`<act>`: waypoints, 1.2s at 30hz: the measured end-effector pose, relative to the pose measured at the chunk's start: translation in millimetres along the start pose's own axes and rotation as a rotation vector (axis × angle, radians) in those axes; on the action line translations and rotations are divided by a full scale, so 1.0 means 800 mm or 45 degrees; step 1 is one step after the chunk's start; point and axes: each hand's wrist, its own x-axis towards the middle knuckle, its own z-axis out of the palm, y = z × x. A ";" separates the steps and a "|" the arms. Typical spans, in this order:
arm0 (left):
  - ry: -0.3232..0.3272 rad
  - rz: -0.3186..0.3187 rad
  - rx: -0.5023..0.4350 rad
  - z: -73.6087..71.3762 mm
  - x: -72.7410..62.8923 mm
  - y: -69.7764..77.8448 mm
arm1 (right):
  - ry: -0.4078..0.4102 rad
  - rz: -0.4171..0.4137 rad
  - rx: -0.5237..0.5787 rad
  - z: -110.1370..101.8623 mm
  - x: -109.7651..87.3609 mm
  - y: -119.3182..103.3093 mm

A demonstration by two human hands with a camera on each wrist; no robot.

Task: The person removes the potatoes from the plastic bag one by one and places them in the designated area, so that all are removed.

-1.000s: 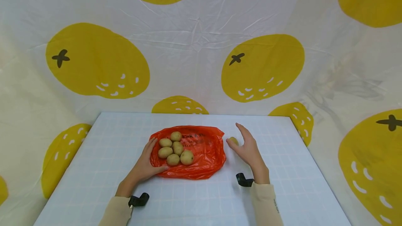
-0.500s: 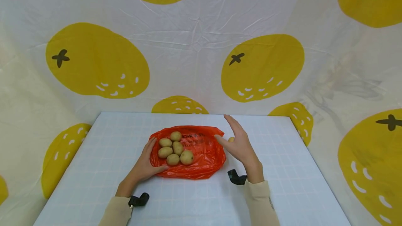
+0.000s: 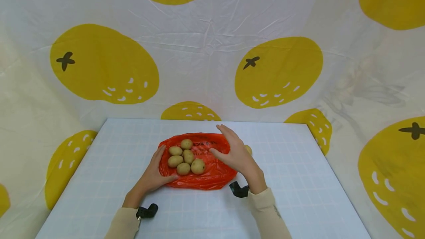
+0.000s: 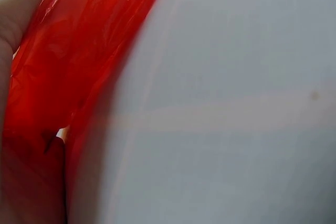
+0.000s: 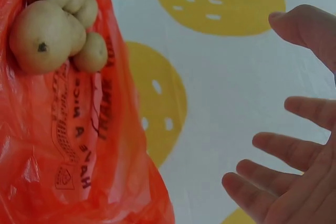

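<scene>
Head view: main change was the R hand point(image 3: 236, 153). 1 s before, it was out by the lone potato point(image 3: 248, 150), R of the red bag point(image 3: 217, 170); half a sec ago it was at the bag's R edge; now it was over the bag's R part, hiding some of the film & print. Fingers & thumb spread wide, nothing held. Lone potato hadn't moved: on the table point(image 3: 196, 215) just R of the bag, partly covered by that hand in this view. L hand point(image 3: 153, 172) same spot as before, thumb & fingers spread round the bag's L end; couldn't tell if it pinched the film. Six potatoes point(image 3: 188, 156) clustered in the bag's L half, same layout & no. as earlier. Backdrop point(image 3: 199, 65) w/ big yellow fruit behind, unchanged.

L wrist view: red film bunched along the L side, part of the L hand against it, some seen thru it; pale tabletop filled the rest, blurry.

R wrist view: R hand's fingers apart, palm bare; bag on the far side w/ the six potatoes & dark lettering, incl. "HAVE A NICE". A fingertip showed at the top edge, by the bag's rim.
</scene>
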 end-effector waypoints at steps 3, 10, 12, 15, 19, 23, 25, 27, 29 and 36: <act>-0.001 0.000 -0.001 0.000 0.000 0.000 | -0.060 -0.011 0.005 0.006 0.006 -0.001; -0.009 0.008 -0.014 0.001 0.001 0.002 | -0.183 -0.009 -0.039 0.020 0.016 -0.005; -0.010 0.009 -0.014 0.001 0.001 0.002 | -0.211 -0.015 -0.063 0.023 0.018 -0.006; -0.011 0.009 -0.011 0.001 0.002 0.003 | -0.242 -0.031 -0.063 0.029 0.021 -0.004; -0.008 0.012 -0.004 0.001 0.002 0.002 | -0.301 -0.021 -0.014 0.037 0.026 0.001; -0.005 0.007 0.002 0.000 0.002 0.001 | -0.376 0.014 0.029 0.044 0.031 0.008; -0.003 0.006 0.003 0.000 0.002 0.001 | -0.405 0.029 0.046 0.047 0.033 0.012; -0.001 0.007 0.000 0.000 0.002 0.001 | -0.428 0.046 0.056 0.051 0.035 0.016; 0.001 0.011 0.001 0.000 0.002 0.001 | -0.451 0.065 0.049 0.055 0.038 0.020; 0.001 0.016 0.003 -0.001 0.000 0.003 | -0.555 0.110 0.073 0.066 0.041 0.030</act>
